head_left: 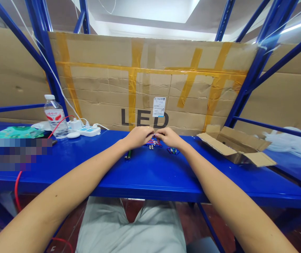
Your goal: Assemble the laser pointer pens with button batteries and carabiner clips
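My left hand (140, 136) and my right hand (169, 137) meet over the far middle of the blue table, fingertips pinched close together. A tiny shiny piece shows between the fingertips; its kind is too small to make out. Just below them lies a cluster of thin red, blue and purple sticks (157, 143). Several small silver round pieces (151, 147) sit in front of it. A few dark green sticks (128, 155) lie below my left hand. Near my right wrist is a group of blue and green sticks (172, 151).
An open cardboard box (234, 147) stands on the right of the table (150, 175). At the left are a water bottle (56, 117), a white power strip (89, 131) and a green packet (20, 132). A large cardboard panel (100, 88) rises behind, between blue posts.
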Demonstrator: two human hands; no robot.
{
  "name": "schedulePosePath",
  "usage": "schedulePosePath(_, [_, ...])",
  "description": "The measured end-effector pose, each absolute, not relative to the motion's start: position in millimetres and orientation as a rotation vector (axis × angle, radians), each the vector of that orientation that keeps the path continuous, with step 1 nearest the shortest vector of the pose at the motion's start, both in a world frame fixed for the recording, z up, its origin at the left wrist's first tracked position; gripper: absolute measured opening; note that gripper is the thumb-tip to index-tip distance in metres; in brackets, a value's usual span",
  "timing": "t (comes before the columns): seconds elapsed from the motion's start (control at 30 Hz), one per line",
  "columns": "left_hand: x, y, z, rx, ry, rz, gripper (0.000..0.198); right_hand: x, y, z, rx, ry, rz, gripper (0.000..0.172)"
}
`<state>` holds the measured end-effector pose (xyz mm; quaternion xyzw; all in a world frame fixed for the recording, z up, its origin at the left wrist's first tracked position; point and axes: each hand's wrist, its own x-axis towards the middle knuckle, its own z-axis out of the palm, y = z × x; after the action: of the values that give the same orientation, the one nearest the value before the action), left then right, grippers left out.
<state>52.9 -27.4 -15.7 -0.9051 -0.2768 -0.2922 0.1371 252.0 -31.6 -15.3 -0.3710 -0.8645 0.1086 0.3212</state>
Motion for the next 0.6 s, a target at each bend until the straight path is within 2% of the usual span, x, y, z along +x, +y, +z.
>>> schedulePosePath(0.37, [54.9, -32.2, -14.5, -2.564, -0.715, -0.675, 0.027, 258.4, -27.7, -19.1, -0.947, -2.220, 0.840, 0.039])
schedulePosePath(0.6, [57.2, -36.2, -13.1, -2.560, -0.713, -0.629, 0.026, 263.1, -24.1, -25.1, -0.930, -1.985, 1.316, 0.029])
